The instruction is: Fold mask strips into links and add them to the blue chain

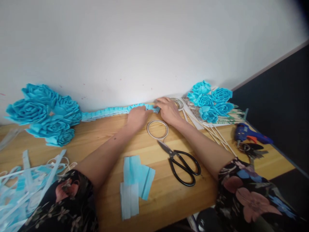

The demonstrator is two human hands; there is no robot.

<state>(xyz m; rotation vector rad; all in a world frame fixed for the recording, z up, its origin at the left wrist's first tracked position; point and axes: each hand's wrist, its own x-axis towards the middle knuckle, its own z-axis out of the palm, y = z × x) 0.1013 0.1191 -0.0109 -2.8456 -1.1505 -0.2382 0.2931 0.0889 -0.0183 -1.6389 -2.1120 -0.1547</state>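
A long pleated strip of light blue fabric (106, 112) runs along the back of the wooden table, close to the wall. My left hand (138, 116) is closed on the strip near its right end. At that end, my right hand (167, 111) bends its fingers down over the blue material, closed on it. Just in front of my hands lies a roll of tape (157, 129). Black-handled scissors (180, 162) rest below it, blades pointing up and left. Several cut light blue pieces (135, 180) lie nearer to me.
Large blue fabric roses (45, 112) stand at the left, with smaller blue roses (210, 100) on the right above thin sticks (222, 140). A blue glue gun (252, 133) and keys (253, 151) sit far right. Scraps and straps (29, 183) pile up front left. More tape (178, 103) lies beyond my right hand.
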